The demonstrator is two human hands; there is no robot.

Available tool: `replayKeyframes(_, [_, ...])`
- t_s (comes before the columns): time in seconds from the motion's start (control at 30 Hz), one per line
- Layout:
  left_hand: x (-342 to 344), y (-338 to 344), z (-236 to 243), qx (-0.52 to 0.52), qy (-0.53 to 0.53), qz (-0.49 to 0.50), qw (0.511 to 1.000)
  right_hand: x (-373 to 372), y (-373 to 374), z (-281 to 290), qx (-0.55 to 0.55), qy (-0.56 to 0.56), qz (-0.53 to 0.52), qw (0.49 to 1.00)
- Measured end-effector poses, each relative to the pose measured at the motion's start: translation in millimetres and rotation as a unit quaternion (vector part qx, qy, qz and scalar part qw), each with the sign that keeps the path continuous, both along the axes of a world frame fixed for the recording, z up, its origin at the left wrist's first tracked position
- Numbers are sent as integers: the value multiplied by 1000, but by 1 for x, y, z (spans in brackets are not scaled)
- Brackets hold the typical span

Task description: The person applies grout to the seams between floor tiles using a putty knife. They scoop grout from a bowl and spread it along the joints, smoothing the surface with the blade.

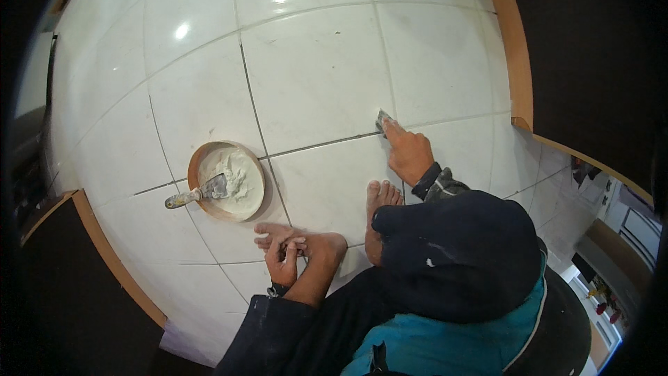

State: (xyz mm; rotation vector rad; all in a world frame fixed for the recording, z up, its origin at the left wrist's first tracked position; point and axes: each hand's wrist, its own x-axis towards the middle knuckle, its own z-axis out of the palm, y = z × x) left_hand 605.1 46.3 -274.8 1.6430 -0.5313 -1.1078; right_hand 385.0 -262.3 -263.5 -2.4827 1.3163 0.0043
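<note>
My right hand (410,150) grips a small grey scraper (382,120), smeared with white, at a grout joint between white floor tiles (313,69). My left hand (282,257) rests at my bare left foot (327,244), fingers loosely curled and apart, with no object visible in it. Left of centre, a round shallow tan bowl (193,160) holds white paste (240,191). A putty knife (181,198) lies across its rim, blade in the paste. My bare right foot (383,202) is just below my right hand.
Dark panels with wooden edges stand at the lower left (83,285) and upper right (577,42). My bent right knee (459,257), in dark trousers, covers part of the floor. A cluttered area with pale fittings (626,230) shows at the right rim.
</note>
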Motion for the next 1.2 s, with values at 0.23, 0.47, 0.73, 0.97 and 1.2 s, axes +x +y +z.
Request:
replayKeyframes(0.23, [-10, 41, -16, 19, -21, 74, 997, 36, 19, 10, 19, 105, 30, 994])
replayKeyframes(0.47, [6, 17, -5, 28, -40, 30, 998, 76, 45, -10, -16, 76, 84, 993])
replayKeyframes(0.73, [59, -25, 28, 13, -253, -199, 947, 80, 23, 22, 133, -94, 43, 986])
replayKeyframes(0.97, [63, -17, 13, 9, -205, -168, 964, -12, 20, -5, -68, -121, 40, 990])
replayKeyframes(1.2, [66, -22, 13, -23, -182, -196, 963, -64, 63, -39, -117, -34, 117, 986])
